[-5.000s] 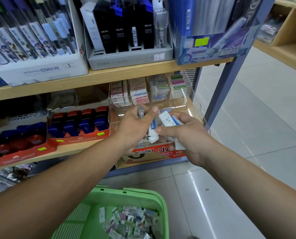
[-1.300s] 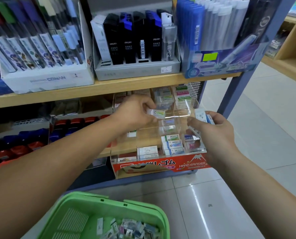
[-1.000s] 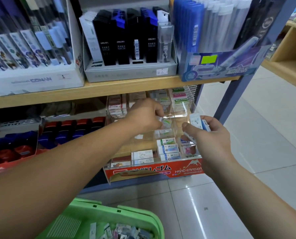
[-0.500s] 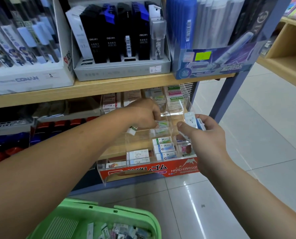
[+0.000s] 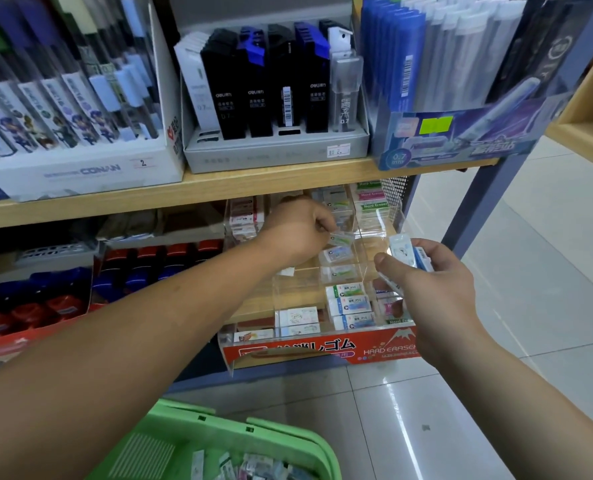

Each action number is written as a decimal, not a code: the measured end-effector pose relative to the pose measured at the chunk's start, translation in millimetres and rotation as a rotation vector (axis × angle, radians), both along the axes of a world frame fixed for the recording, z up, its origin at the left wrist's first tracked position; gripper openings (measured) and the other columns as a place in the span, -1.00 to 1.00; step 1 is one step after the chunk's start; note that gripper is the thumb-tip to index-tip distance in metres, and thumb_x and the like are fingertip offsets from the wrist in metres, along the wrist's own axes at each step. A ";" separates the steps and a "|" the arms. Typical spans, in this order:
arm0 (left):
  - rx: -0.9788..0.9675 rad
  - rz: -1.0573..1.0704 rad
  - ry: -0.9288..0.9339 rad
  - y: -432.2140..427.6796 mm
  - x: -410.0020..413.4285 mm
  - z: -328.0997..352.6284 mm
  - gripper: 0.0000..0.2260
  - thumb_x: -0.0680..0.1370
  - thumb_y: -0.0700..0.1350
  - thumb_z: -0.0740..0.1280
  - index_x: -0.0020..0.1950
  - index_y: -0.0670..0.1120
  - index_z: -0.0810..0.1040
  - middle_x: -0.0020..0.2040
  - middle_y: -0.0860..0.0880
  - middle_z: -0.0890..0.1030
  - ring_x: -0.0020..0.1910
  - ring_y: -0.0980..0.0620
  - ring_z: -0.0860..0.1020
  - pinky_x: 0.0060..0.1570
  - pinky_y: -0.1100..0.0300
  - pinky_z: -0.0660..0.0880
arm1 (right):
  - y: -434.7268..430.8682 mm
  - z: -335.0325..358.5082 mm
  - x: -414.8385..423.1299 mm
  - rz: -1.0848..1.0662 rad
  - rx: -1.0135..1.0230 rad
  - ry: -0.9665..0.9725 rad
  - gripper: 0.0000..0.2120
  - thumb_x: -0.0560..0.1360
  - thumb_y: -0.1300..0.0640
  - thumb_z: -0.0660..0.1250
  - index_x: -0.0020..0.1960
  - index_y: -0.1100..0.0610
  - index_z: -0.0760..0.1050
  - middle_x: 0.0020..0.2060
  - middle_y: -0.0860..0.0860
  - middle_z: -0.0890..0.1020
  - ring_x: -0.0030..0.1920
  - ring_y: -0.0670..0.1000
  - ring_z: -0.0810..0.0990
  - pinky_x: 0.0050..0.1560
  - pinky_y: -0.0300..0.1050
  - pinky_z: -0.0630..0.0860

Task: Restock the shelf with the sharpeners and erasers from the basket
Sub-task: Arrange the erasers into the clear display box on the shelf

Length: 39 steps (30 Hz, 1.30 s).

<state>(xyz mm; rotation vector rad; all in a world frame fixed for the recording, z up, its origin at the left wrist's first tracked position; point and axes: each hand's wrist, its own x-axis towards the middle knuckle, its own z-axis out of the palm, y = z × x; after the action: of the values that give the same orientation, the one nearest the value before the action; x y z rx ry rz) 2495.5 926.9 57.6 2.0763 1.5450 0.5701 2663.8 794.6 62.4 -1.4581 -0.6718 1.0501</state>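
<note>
Wooden shelf (image 5: 219, 188) carrying a clear acrylic display case (image 5: 322, 351) with a red printed front; all positions below are given relative to this case. Green basket (image 5: 253, 431): below and in front of the case; small wrapped packets (image 5: 253, 469) lie in its bottom. Red and blue sharpeners (image 5: 156, 268): in cartons to the left of the case. Left hand (image 5: 298, 230): extended over the middle rows of the case, fingers curled, thumb and fingertips pinching one wrapped eraser (image 5: 343, 239); the eraser projects rightward from the fingertips, just above the erasers lying in a rear-centre compartment; whether it touches them cannot be told. Right hand (image 5: 437, 289): in front of the right edge of the case, outside its wall, fingers curled round a small stack of blue-and-white erasers (image 5: 406, 252); the stack stands up out of the grip, between thumb and forefinger. Stocked erasers (image 5: 348, 303): in the front compartments of the case, labels facing up.
</note>
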 end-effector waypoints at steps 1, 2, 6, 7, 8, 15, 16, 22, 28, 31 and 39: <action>0.022 -0.005 0.034 -0.1 1.6 0.6 -0.84 0.56 -0.18 0.45 0.03 0.06 0.74 0.17 0.13 0.68 0.11 0.12 0.61 0.09 0.28 0.52 | -0.1 0.5 -0.4 0.000 0.004 0.003 -0.74 0.50 0.11 0.57 0.08 -0.12 0.56 -0.06 -0.08 0.70 -0.30 0.00 0.76 -0.20 0.15 0.74; 0.032 -0.013 0.081 0.9 3.8 1.3 -0.83 0.56 -0.19 0.44 0.04 0.06 0.74 0.16 0.13 0.69 0.08 0.11 0.62 0.09 0.25 0.54 | -0.3 0.9 -0.8 0.001 0.006 0.002 -0.74 0.50 0.11 0.56 0.07 -0.12 0.56 -0.07 -0.09 0.69 -0.30 -0.02 0.76 -0.23 0.11 0.74; 0.004 -0.025 0.298 7.7 14.3 2.9 -0.78 0.53 -0.21 0.44 0.04 0.10 0.75 0.16 0.14 0.70 0.07 0.07 0.64 0.13 0.11 0.62 | -0.6 0.2 -0.3 0.000 0.008 -0.003 -0.74 0.50 0.12 0.57 0.08 -0.11 0.57 -0.06 -0.07 0.70 -0.26 0.06 0.77 -0.18 0.23 0.73; -0.017 -0.029 0.309 9.4 15.6 3.1 -0.78 0.53 -0.21 0.45 0.04 0.10 0.75 0.17 0.15 0.70 0.09 0.07 0.64 0.15 0.10 0.62 | -0.8 0.3 -0.1 -0.004 0.008 -0.002 -0.74 0.50 0.12 0.57 0.08 -0.11 0.57 -0.06 -0.07 0.70 -0.26 0.07 0.77 -0.17 0.24 0.73; -0.043 -0.037 0.295 11.2 15.9 2.7 -0.78 0.53 -0.21 0.47 0.05 0.10 0.75 0.17 0.15 0.69 0.11 0.07 0.64 0.17 0.10 0.61 | -1.4 0.5 0.3 -0.006 0.008 -0.001 -0.74 0.50 0.12 0.57 0.09 -0.11 0.57 -0.06 -0.07 0.70 -0.26 0.06 0.77 -0.20 0.20 0.74; -0.020 -0.130 0.399 15.0 18.1 2.1 -0.74 0.59 -0.19 0.39 0.16 0.12 0.72 0.25 0.11 0.66 0.15 0.02 0.62 0.18 0.06 0.60 | -2.4 1.3 1.0 0.012 0.017 0.014 -0.74 0.51 0.13 0.56 0.08 -0.11 0.56 -0.10 -0.11 0.69 -0.30 0.01 0.76 -0.32 0.06 0.72; 0.001 -0.148 0.408 14.1 16.3 2.8 -0.76 0.61 -0.17 0.38 0.18 0.11 0.71 0.25 0.11 0.66 0.15 0.02 0.62 0.18 0.06 0.60 | -2.3 1.5 1.1 0.012 0.018 0.010 -0.74 0.51 0.13 0.55 0.06 -0.12 0.55 -0.11 -0.13 0.68 -0.31 -0.02 0.76 -0.33 0.04 0.72; -0.063 -0.199 0.118 2.4 -5.7 14.0 -0.77 0.63 -0.07 0.40 0.28 0.11 0.66 0.25 0.17 0.63 0.17 0.16 0.57 0.20 0.21 0.50 | -1.8 0.6 0.9 0.018 0.011 0.020 -0.72 0.51 0.11 0.57 0.13 -0.09 0.56 -0.03 -0.09 0.70 -0.25 0.01 0.77 -0.20 0.15 0.74; -0.166 -0.326 0.344 6.3 -3.9 23.1 -0.70 0.71 0.00 0.26 0.44 0.12 0.54 0.50 0.11 0.47 0.43 0.06 0.46 0.38 0.25 0.32 | -0.6 1.3 -1.5 0.017 0.017 0.025 -0.72 0.50 0.13 0.58 0.13 -0.07 0.58 -0.06 -0.08 0.72 -0.23 0.05 0.78 -0.10 0.31 0.71; -0.171 -0.269 0.175 2.4 -1.0 24.8 -0.71 0.73 -0.01 0.22 0.44 0.15 0.53 0.43 0.17 0.52 0.31 0.14 0.54 0.27 0.23 0.41 | -0.7 2.7 -0.5 0.025 0.020 0.036 -0.72 0.50 0.14 0.57 0.13 -0.06 0.58 -0.08 -0.08 0.73 -0.23 0.06 0.78 -0.10 0.33 0.71; -0.384 0.101 -0.914 -37.7 7.5 23.1 -0.72 0.72 -0.06 0.17 0.25 -0.10 0.63 -0.20 -0.09 0.51 -0.47 -0.01 0.35 -0.42 0.18 0.39 | -1.7 7.6 -24.6 0.299 -0.027 0.191 -0.62 0.44 0.19 0.60 0.22 0.05 0.62 -0.05 0.05 0.78 -0.08 0.14 0.79 -0.29 0.01 0.62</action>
<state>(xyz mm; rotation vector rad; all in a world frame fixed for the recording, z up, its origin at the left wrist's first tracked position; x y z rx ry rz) 2502.9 889.3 80.7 1.1721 1.0831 0.9859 2639.1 792.9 70.0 -1.2842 -0.7541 1.4143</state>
